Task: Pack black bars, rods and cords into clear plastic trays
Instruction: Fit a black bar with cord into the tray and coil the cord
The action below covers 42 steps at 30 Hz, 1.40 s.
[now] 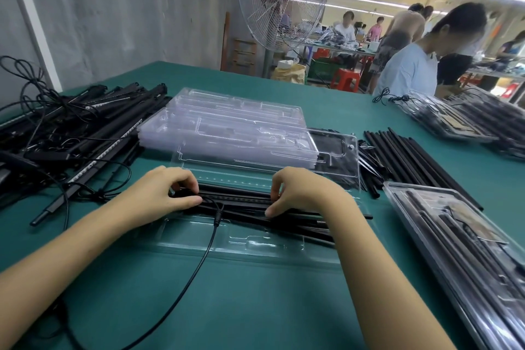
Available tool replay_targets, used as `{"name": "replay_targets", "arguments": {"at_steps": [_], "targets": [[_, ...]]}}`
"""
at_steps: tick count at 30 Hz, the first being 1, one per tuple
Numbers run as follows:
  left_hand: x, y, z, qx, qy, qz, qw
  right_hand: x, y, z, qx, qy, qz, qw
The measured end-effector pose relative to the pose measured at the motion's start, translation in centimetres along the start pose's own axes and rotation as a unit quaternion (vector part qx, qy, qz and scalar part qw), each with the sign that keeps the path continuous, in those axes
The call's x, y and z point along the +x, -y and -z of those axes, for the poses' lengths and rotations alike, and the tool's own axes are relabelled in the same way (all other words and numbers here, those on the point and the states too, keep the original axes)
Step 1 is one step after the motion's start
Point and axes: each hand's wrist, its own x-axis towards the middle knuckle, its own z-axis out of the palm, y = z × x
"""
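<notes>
Works at a green-covered table, with an open clear plastic clamshell tray laid directly in front and its hinged clear lid folded back, away from the body, to expose the moulded channels. Holds a long black bar with a dotted strip along the tray's far channel: left hand pinching the bar's left end between thumb and curled fingers, right hand pinching it further right, probably to press both ends down level. Leaves several thin black rods lying askew across the tray, not yet seated. Lets the thin black cord trail from the bar's left end over the near rim toward the body, probably for coiling last. Supplies arranged within reach: heap of corded black bars at left, stack of empty clear trays behind the lid, loose black rods at right, filled closed trays at near right.
</notes>
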Motion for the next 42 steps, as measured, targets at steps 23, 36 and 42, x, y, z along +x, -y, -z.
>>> {"name": "replay_targets", "arguments": {"at_steps": [23, 36, 42], "targets": [[-0.3, 0.5, 0.5, 0.026, -0.004, -0.007, 1.000, -4.1, -7.8, 3.9, -0.029, 0.070, -0.231, 0.970], [-0.4, 0.6, 0.8, 0.034, 0.029, -0.014, 0.999, -3.1, -8.9, 3.0, 0.027, 0.007, -0.256, 0.966], [-0.5, 0.8, 0.3, 0.015, 0.022, -0.013, 1.000, -2.6, -8.6, 2.4, -0.003, -0.045, -0.226, 0.973]]}}
